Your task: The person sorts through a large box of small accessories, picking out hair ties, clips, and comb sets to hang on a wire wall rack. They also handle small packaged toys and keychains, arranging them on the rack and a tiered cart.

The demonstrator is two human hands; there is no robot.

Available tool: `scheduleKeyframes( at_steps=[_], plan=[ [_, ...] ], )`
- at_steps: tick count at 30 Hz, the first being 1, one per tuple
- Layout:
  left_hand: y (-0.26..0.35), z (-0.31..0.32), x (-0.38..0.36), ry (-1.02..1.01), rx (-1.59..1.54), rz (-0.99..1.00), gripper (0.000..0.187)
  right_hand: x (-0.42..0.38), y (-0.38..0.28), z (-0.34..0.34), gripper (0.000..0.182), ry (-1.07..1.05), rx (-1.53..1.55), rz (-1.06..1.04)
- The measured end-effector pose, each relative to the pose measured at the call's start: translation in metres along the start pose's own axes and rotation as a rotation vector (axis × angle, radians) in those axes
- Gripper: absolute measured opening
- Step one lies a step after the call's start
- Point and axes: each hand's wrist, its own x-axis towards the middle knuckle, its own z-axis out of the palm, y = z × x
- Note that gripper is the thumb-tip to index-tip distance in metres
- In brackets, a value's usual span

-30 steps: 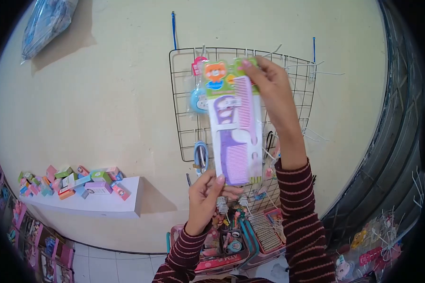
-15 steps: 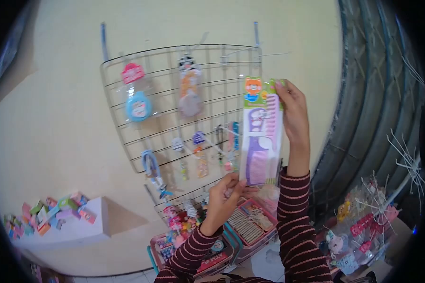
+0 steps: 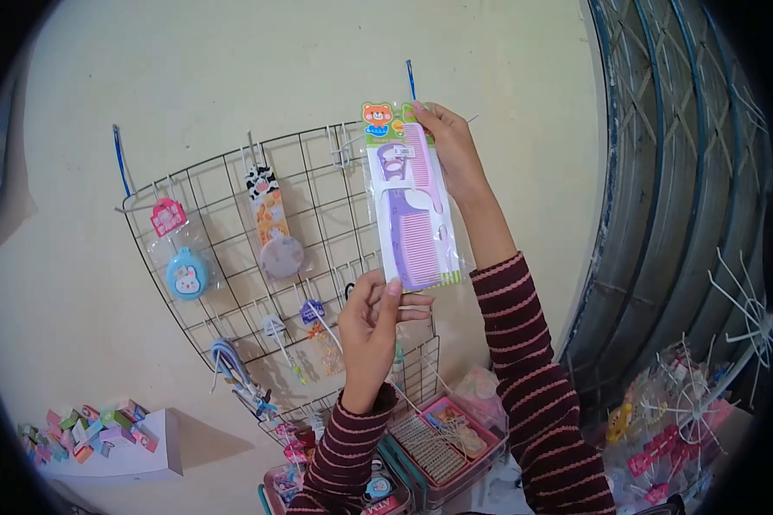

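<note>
A packaged comb set (image 3: 418,240) is held up in front of the wire rack. Behind its clear wrapper are a purple comb and a pink comb, under a green header with an orange bear. My right hand (image 3: 455,154) pinches the pack's upper right corner. At the bottom edge, my left hand (image 3: 371,330) grips it with the thumb in front and fingers behind. Part of the wire rack (image 3: 223,184) is hidden by the pack. On the rack, a blue bunny-face case (image 3: 187,275) and a cow-print packet (image 3: 270,219) hang to the left of my hands.
Below the rack stand bins (image 3: 442,442) of small goods. A white shelf (image 3: 137,451) with small boxes juts from the wall at lower left. At right are a folding metal gate (image 3: 636,215) and a white wire display stand (image 3: 751,326) near bagged toys (image 3: 661,429).
The view has shifted, so the rack sits lower and further left. Both hands still hold the comb set, which now appears higher against the rack and covers its upper right part.
</note>
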Motion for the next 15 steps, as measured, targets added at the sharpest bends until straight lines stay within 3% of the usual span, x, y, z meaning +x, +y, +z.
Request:
scheduleKeyframes(
  at_steps=[8, 11, 14, 15],
  plan=[
    [-0.028, -0.003, -0.001, 0.081, 0.107, -0.017, 0.027, 0.016, 0.044, -0.002, 0.024, -0.038, -0.085, 0.065],
    [-0.034, -0.008, -0.022, 0.065, 0.118, -0.196, 0.048, 0.024, 0.068, 0.006, 0.026, -0.025, -0.123, -0.006],
    [-0.032, -0.006, -0.061, 0.022, 0.062, -0.28, 0.047, 0.036, 0.095, 0.013, 0.02, 0.034, -0.279, 0.035],
    [-0.036, -0.011, -0.074, 0.023, 0.064, -0.289, 0.047, 0.038, 0.105, 0.015, 0.024, 0.063, -0.375, -0.057]
  ],
)
